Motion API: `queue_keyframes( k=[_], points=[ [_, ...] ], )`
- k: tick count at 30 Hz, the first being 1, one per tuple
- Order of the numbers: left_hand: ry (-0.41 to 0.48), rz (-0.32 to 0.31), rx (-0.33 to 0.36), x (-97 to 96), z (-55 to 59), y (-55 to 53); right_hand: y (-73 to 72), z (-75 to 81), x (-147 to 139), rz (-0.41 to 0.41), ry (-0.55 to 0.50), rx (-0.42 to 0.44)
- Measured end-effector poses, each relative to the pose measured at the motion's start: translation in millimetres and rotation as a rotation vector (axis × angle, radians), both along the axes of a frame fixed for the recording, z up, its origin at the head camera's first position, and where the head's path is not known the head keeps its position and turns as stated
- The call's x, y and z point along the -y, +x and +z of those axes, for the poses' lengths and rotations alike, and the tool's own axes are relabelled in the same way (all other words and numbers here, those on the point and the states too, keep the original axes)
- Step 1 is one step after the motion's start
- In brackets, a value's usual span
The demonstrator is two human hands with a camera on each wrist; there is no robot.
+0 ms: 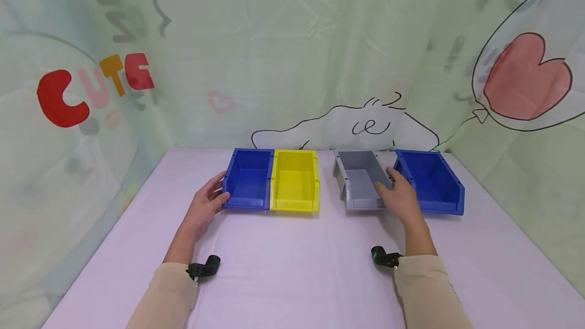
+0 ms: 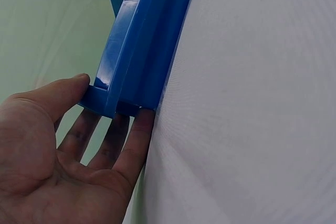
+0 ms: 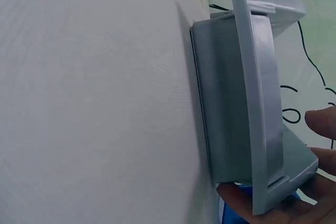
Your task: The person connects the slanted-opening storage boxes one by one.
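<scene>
In the head view, a blue bin (image 1: 249, 183) and a yellow bin (image 1: 294, 181) stand side by side, touching. My left hand (image 1: 206, 206) is at the blue bin's left side. Its thumb touches the front rim corner in the left wrist view, and its fairly straight fingers (image 2: 137, 142) lie against the outer wall. A grey bin (image 1: 363, 182) stands apart to the right of the yellow one. My right hand (image 1: 403, 198) grips its right wall, thumb over the inside and fingers outside, partly hidden. Close beyond that hand stands a second blue bin (image 1: 431, 182).
All the bins look empty and stand in a row near the back of the white table (image 1: 292, 268). A gap separates the yellow and grey bins. Behind the row hangs a printed curtain (image 1: 292, 55), which also runs along both sides.
</scene>
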State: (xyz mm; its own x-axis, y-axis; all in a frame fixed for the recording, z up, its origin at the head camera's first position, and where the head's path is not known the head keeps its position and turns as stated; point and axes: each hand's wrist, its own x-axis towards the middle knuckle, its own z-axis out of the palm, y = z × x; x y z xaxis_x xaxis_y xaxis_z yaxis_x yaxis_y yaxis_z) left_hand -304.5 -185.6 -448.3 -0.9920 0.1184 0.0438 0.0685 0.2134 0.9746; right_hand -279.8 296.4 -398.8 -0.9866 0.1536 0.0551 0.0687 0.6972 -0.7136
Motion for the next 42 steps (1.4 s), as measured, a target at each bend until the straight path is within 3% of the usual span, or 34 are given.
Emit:
queue_keyframes(
  k=[8, 16, 23, 42],
  points=[
    [0.004, -0.002, -0.001, -0.7, 1.3, 0.2, 4.9, -1.5, -5, -0.002, -0.269, 0.107],
    [-0.007, 0.005, 0.002, -1.0, 2.6, 0.1, 3.2, -0.6, -7, -0.049, -0.42, 0.159],
    [-0.008, 0.009, 0.01, -1.0, 1.2, 0.6, 2.1, -1.7, -6, -0.054, -0.474, 0.157],
    [-0.011, 0.015, 0.011, -2.2, 2.1, 1.0, 2.7, 3.4, -10, -0.106, -0.485, 0.093]
  ],
)
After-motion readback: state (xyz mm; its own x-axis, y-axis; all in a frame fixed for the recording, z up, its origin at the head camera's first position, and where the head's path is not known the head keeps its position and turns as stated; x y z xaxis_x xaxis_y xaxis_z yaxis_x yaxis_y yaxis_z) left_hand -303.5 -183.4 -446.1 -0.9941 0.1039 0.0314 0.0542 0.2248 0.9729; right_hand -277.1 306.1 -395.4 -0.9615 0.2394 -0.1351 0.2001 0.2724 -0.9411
